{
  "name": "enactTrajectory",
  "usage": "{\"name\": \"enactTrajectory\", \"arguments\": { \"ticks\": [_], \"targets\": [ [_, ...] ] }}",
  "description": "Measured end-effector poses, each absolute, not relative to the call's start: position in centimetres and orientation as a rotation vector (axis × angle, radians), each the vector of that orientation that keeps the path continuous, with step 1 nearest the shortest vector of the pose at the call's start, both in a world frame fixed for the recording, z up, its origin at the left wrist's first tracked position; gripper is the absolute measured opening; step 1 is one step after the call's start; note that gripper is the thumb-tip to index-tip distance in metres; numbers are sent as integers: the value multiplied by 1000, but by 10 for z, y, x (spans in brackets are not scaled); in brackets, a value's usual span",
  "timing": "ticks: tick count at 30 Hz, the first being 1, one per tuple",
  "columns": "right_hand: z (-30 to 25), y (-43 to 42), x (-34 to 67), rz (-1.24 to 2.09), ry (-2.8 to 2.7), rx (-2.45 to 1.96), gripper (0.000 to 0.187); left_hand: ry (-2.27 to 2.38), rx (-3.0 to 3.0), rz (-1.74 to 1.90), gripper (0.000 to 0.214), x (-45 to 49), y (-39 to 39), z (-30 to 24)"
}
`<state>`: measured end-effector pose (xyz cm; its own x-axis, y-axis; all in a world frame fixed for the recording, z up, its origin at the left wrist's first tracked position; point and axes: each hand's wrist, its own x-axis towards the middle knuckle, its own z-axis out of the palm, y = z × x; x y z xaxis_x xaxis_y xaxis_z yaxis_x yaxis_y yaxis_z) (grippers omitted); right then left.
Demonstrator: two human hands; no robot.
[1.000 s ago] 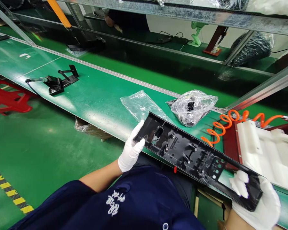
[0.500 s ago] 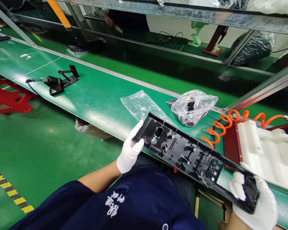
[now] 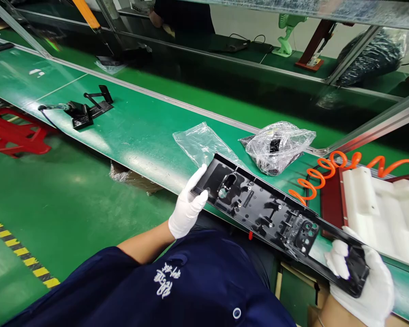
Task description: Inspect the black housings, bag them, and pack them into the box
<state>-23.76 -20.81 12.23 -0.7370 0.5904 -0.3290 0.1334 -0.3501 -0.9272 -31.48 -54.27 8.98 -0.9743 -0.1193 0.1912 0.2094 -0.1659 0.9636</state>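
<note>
A long black plastic panel (image 3: pixel 266 213) with ribs, screw posts and cut-outs is held level above the near edge of the green conveyor belt (image 3: pixel 139 127). My left hand (image 3: pixel 187 206), in a white glove, grips the panel's left end with the thumb on top. My right hand (image 3: pixel 364 281), also gloved, is closed round its right end at the lower right. The panel's inner side faces up.
An empty clear bag (image 3: pixel 202 143) and a clear bag holding black parts (image 3: pixel 279 145) lie on the belt behind the panel. A white fixture on a red base (image 3: pixel 378 213) and an orange coiled hose (image 3: pixel 323 175) stand right. A black clamp tool (image 3: pixel 85 109) sits far left. Another person's arm shows at the top.
The panel and both hands have stayed nearly where they were; the view has tipped slightly, and the panel's right end sits a little higher in my right hand.
</note>
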Motion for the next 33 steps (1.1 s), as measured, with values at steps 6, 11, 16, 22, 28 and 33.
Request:
{"name": "enactTrajectory", "arguments": {
  "ticks": [6, 11, 16, 22, 28, 33],
  "targets": [
    [120, -208, -240, 2141, -1573, -996, 35, -1869, -53, -2284, 57, -316, -541, 94],
    [118, -207, -239, 2145, -1561, -1012, 33, -1830, -87, -2346, 55, -317, -539, 99],
    [114, -202, -240, 2161, -1547, -1025, 36, -1831, -126, -2341, 54, -319, -539, 96],
    [114, -204, -234, 2214, -1575, -799, 38, -1870, -75, -2236, 54, -323, -545, 91],
    [119, -210, -230, 2193, -1599, -629, 38, -1805, 33, -2258, 57, -324, -544, 93],
    [116, -208, -227, 2213, -1613, -587, 39, -1811, 70, -2263, 59, -324, -542, 95]
  ]
}}
